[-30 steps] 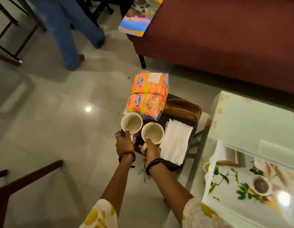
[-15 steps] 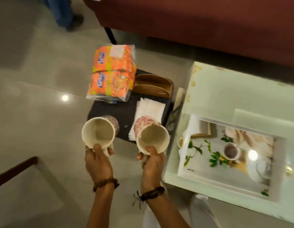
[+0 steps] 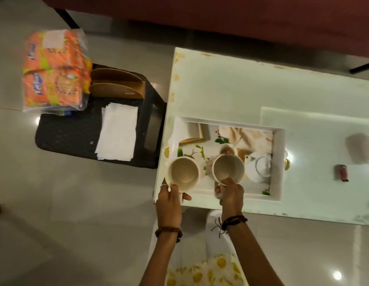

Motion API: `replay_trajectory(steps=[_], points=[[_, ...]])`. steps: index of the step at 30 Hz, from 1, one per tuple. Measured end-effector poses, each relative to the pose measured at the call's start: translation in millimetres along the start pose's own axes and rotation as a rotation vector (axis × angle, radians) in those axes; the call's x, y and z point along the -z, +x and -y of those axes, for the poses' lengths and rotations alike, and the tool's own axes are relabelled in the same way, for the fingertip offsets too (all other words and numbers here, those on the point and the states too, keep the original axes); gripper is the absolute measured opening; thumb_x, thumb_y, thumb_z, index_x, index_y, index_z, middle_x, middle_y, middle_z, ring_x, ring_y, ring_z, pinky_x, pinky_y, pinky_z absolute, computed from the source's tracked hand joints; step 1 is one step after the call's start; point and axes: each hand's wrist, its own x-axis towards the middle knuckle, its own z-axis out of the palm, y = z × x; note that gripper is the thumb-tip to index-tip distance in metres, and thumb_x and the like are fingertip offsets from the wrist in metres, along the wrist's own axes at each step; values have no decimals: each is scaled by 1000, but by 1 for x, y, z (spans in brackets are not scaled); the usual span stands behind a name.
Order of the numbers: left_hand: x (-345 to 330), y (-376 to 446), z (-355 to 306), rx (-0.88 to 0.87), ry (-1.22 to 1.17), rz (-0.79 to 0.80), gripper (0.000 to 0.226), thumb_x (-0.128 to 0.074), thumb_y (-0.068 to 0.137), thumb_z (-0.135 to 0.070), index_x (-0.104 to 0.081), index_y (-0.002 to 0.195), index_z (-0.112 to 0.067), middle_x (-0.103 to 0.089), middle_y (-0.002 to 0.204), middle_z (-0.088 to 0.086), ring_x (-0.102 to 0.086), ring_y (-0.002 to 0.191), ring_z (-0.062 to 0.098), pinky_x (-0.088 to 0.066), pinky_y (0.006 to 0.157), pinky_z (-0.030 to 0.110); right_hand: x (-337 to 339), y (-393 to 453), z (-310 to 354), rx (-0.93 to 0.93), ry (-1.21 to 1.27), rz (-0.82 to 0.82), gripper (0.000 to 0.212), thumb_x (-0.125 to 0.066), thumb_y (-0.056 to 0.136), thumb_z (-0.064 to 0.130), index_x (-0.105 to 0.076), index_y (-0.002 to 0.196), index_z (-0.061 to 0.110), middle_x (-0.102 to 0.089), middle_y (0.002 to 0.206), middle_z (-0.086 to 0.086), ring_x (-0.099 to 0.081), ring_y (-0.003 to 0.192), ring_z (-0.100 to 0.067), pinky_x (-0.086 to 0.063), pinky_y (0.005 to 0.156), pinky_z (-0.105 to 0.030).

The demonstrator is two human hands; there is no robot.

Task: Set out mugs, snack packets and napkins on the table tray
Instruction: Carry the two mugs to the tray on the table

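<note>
My left hand point(image 3: 171, 198) grips a cream mug point(image 3: 183, 174) by its handle, over the left end of the white tray point(image 3: 279, 162). Beside it, my right hand point(image 3: 231, 193) holds a second cream mug point(image 3: 228, 169) with a floral outside, over the tray's printed floor. Both mugs are upright and empty; I cannot tell whether they touch the tray. Orange snack packets point(image 3: 55, 71) in clear wrap and a stack of white napkins point(image 3: 117, 132) lie on the black stool point(image 3: 66, 135) to the left.
The tray rests on a white low table point(image 3: 231, 85). A wooden napkin holder point(image 3: 117, 84) stands on the stool behind the napkins. A dark red sofa point(image 3: 220, 17) runs along the top. Pale tiled floor point(image 3: 76, 213) surrounds the stool.
Both hands have lifted the mugs off the black stool and carried them right to the white tray. The view has swung right with them.
</note>
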Motion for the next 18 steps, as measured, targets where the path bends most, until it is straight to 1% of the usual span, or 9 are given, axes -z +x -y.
replay_trajectory(steps=[3,5,7,10,11,13,14,16,18], points=[[-14,0,11,42,60,6,27,-36,95,-14,-51,114,-1,-63,55,-1,-60,79,28,-48,87,43,8,15,-20,-41,-21,36,20,-47,84,19,-60,79,6,-53,35,6,-46,49,-18,-33,51,-28],[-20,3,19,69,95,10,30,-36,95,-13,-49,121,-2,-64,54,-3,-62,83,30,-49,90,46,9,19,-33,-49,-24,58,20,-47,84,21,-60,76,8,-52,31,6,-49,51,-19,-35,56,-30],[-25,8,24,88,90,6,32,-36,95,-13,-47,123,-2,-64,44,-8,-63,91,37,-47,92,52,8,20,-43,-54,1,81,20,-46,84,21,-60,76,8,-53,36,5,-49,54,-20,-37,61,-32],[-29,15,32,121,40,-1,32,-36,95,-12,-46,124,-1,-66,47,-19,-61,97,42,-46,94,55,5,20,-50,-55,69,111,17,-46,86,19,-56,74,11,-54,47,2,-50,60,-22,-37,68,-36],[-31,16,32,125,44,-3,32,-36,96,-13,-46,124,-1,-68,50,-15,-61,98,42,-46,95,52,3,21,-50,-54,84,121,17,-46,87,18,-54,74,12,-54,49,1,-49,59,-21,-37,67,-36],[-34,16,33,122,93,-20,30,-36,97,-16,-48,121,-2,-74,72,1,-60,102,37,-46,95,43,1,22,-48,-47,101,139,16,-45,88,17,-53,74,13,-54,52,-2,-46,56,-19,-37,65,-34],[-35,16,33,117,117,-34,29,-36,97,-17,-49,118,-3,-71,79,8,-59,102,35,-44,93,38,0,23,-48,-41,107,149,14,-45,89,16,-53,77,12,-55,52,-2,-46,55,-19,-37,66,-34],[-36,16,33,107,121,-42,28,-36,97,-16,-50,117,-3,-62,80,4,-58,99,31,-42,90,34,-1,24,-49,-32,98,171,13,-45,89,16,-54,90,7,-57,55,-5,-46,60,-20,-36,71,-35],[-36,16,31,112,114,-36,29,-35,97,-15,-49,119,-1,-61,85,6,-57,98,31,-42,91,35,0,24,-52,-38,99,183,17,-46,90,16,-54,98,4,-60,62,-7,-49,69,-23,-36,74,-34]])
